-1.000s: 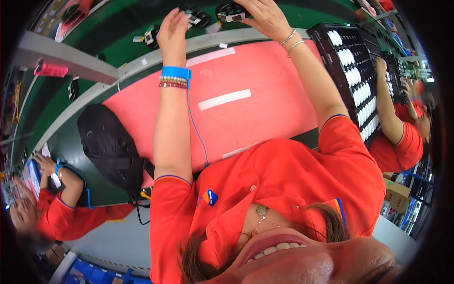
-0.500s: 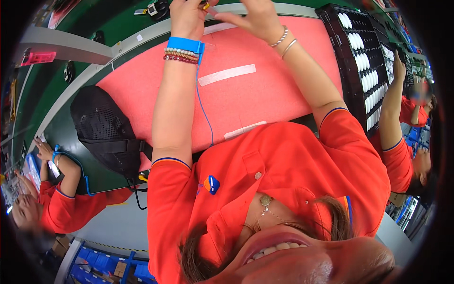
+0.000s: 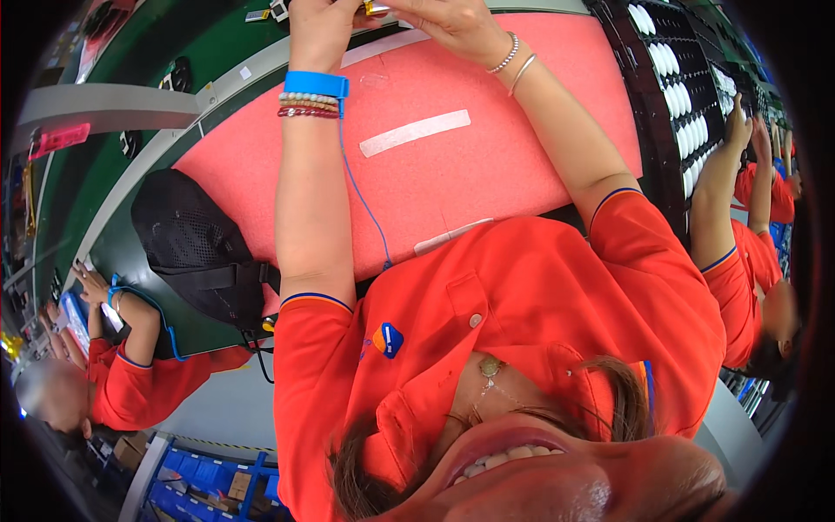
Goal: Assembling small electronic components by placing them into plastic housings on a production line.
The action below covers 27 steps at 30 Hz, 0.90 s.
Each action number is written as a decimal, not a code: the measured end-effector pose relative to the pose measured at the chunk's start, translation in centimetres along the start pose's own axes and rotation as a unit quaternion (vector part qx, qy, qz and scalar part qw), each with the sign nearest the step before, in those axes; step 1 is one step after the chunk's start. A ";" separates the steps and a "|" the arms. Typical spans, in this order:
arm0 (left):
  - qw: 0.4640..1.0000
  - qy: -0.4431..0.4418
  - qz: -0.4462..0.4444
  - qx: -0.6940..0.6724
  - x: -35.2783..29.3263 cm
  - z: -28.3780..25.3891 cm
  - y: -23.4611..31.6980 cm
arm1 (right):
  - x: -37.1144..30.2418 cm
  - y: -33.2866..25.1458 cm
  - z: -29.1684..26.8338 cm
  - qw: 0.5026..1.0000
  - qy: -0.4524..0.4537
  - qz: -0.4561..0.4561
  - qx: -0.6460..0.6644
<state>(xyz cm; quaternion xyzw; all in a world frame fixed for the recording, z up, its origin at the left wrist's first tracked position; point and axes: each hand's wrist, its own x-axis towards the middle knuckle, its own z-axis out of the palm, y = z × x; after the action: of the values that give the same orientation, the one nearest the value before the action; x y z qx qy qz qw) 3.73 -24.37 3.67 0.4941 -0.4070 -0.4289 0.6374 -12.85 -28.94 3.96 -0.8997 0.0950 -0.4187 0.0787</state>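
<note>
At the top edge my left hand (image 3: 320, 33) and my right hand (image 3: 459, 28) meet at a small flat yellow-and-silver piece (image 3: 377, 8). My left fingers are closed on it, though their tips are partly cut off by the picture's edge. From the other side, my right thumb and fingers pinch its right end. A blue wrist strap (image 3: 315, 84) circles my left wrist above beaded bracelets, with a thin blue cord (image 3: 364, 202) trailing down. Beneath my forearms lies a pink foam mat (image 3: 487, 161) with strips of white tape (image 3: 416, 133) on it.
Black trays (image 3: 639, 96) with rows of white oval pieces (image 3: 681, 100) stand right of the mat. A black mesh bag (image 3: 193, 239) lies on its left. Grey metal framing (image 3: 113, 109) crosses the upper left. Co-workers sit at both sides, one person's hand (image 3: 738, 126) beside the trays.
Both hands have come closer together and shifted slightly left. My right hand, apart from the small piece before, now grips it with the left. The co-worker's arm at right has moved.
</note>
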 end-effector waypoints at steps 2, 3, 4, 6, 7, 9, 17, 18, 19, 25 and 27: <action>0.997 -0.052 -0.037 -0.043 0.2 0.0 -0.1 | 0.2 0.1 -0.3 0.999 0.047 0.003 0.011; 0.997 -0.053 -0.038 -0.042 0.2 -0.1 -0.2 | 0.1 0.2 -0.2 0.999 0.049 0.005 0.011; 0.995 -0.072 -0.047 -0.055 0.3 -0.1 -0.4 | -0.1 0.4 0.0 0.998 0.057 0.028 0.004; 0.992 -0.093 -0.059 -0.068 0.3 0.1 -0.4 | -0.5 0.6 0.3 0.996 0.065 0.055 -0.004; 0.992 -0.088 -0.065 -0.070 0.2 0.2 -0.3 | -0.6 0.6 0.4 0.996 0.061 0.061 -0.007; 0.992 -0.083 -0.071 -0.070 0.1 0.4 -0.3 | -0.7 0.6 0.6 0.996 0.059 0.066 -0.011; 0.995 0.037 -0.039 -0.089 -0.9 1.7 -1.6 | -1.0 0.6 1.4 0.994 0.086 0.028 -0.054; 0.995 0.039 -0.038 -0.089 -0.8 1.1 -2.0 | -0.9 0.7 1.5 0.995 0.085 0.027 -0.053; 0.996 0.034 -0.044 -0.073 -0.5 0.3 -2.5 | -0.9 0.7 1.5 0.997 0.066 0.019 -0.037; 0.996 0.060 -0.042 -0.059 -0.8 1.9 -1.4 | -1.8 2.3 2.2 0.997 0.044 -0.007 -0.064; 0.993 0.061 -0.045 -0.094 -0.6 1.4 -1.9 | -1.1 1.7 2.1 0.995 0.080 0.047 -0.021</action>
<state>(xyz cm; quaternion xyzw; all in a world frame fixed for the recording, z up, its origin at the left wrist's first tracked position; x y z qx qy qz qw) 1.97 -24.44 2.02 0.4753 -0.3028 -0.4619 0.6849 -12.14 -30.20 1.45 -0.8594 0.1523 -0.4829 0.0713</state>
